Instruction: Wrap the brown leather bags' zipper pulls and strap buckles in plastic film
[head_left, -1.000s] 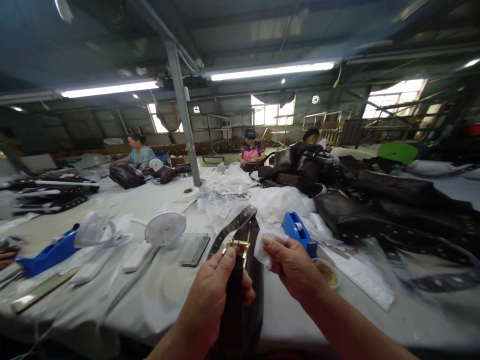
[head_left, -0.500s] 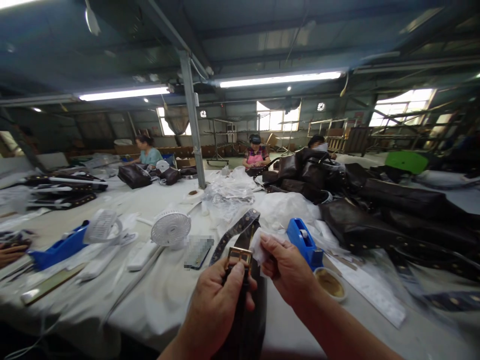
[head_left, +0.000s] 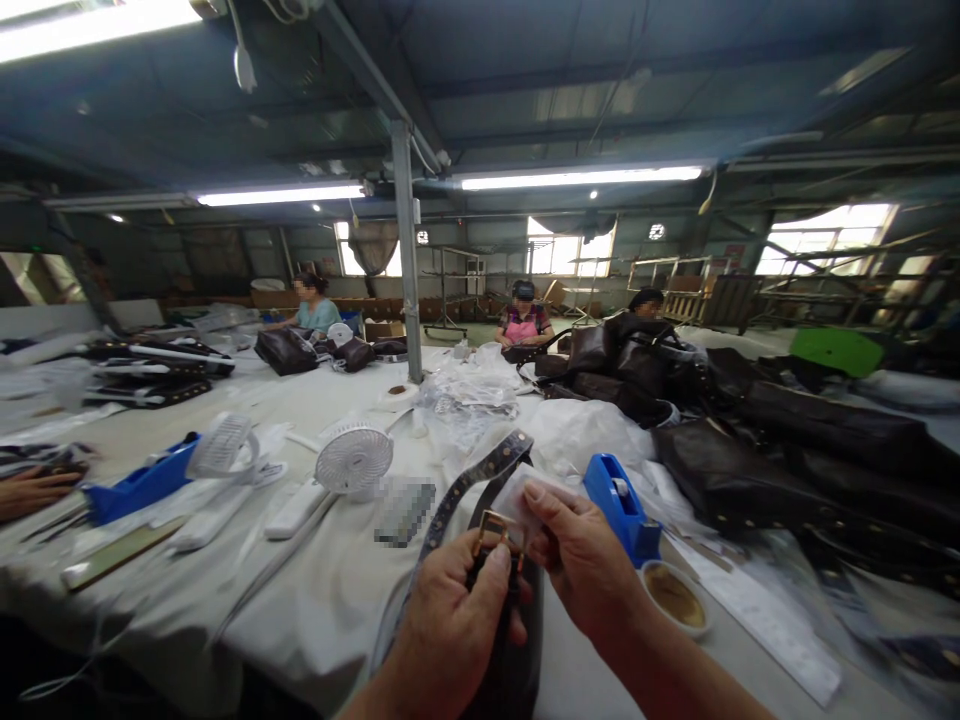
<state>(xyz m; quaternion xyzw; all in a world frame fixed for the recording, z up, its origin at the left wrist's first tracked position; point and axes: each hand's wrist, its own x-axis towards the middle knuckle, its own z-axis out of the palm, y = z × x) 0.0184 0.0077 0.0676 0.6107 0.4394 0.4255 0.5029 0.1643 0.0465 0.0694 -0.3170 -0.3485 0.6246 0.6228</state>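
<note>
Working from afar off the head view, my only feed. Left hand (head_left: 461, 610) is clenched on a gold-coloured buckle (head_left: 495, 517), thumb across its near side, frame poking out past the fingertips. Dark leather piece (head_left: 529, 645) hangs below and to the right of that hand. Right hand (head_left: 589, 560) pinches a thin white wipe (head_left: 517, 493) between thumb and fingers, just beyond and right of the left thumb, close by the buckle. Blur and finger cover here: I can't tell if wipe and metal touch, nor whether it's cloth or film.

Handling, my guess: buckle rigid, small, light, smooth enough to slip, finish likely easy to scratch. I'd pinch it by the frame's near end, leaving the far bar free. Leather looks soft and floppy, probably the heavier part; I'd support it from below so it doesn't drag on the metal. Wipe seems near weightless, limp; a fingertip pinch suits it.

Around: eyeleted strap (head_left: 487, 465) curves beyond and left of the left hand. Blue tape dispenser (head_left: 619, 505) sits just beyond the right hand, round tub (head_left: 701, 630) to that hand's right.
</note>
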